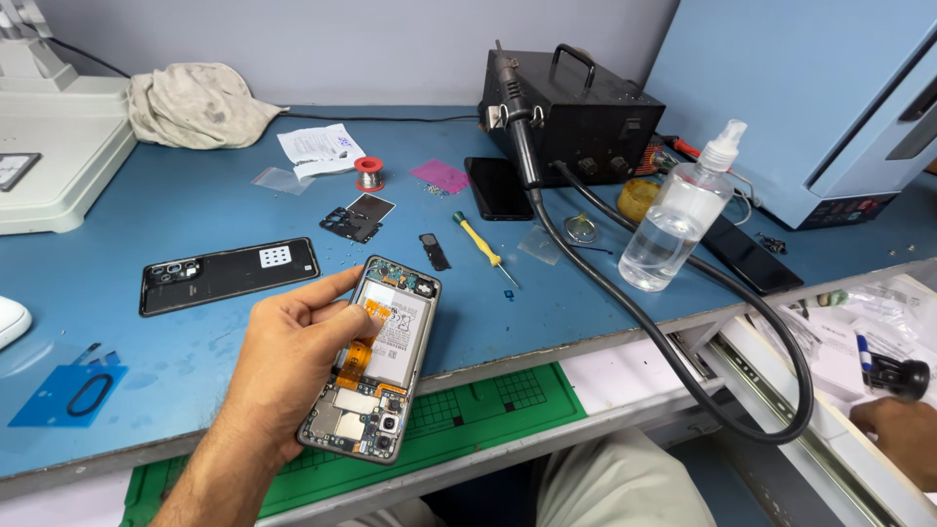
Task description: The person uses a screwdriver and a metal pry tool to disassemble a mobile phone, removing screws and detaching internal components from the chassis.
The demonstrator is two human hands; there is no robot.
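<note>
My left hand [288, 366] holds an opened smartphone [376, 361] over the front edge of the blue bench, thumb resting on its orange flex cable. The phone's battery and circuit boards are exposed. Its black back cover [229, 273] lies flat on the bench to the left. My right hand [903, 434] is at the lower right edge of view, reaching into an open drawer [839, 351] next to a black round-ended tool [898, 376]; whether it holds anything is unclear. A yellow-handled screwdriver [478, 244] lies on the bench beyond the phone.
A black hot-air station [576, 117] stands at the back with its thick hose [683, 361] looping off the bench. A clear spray bottle [678, 215], a second black phone [498, 187], solder spool [368, 173], small black parts [356, 220], a rag [195, 102] and green mat [459, 410] surround.
</note>
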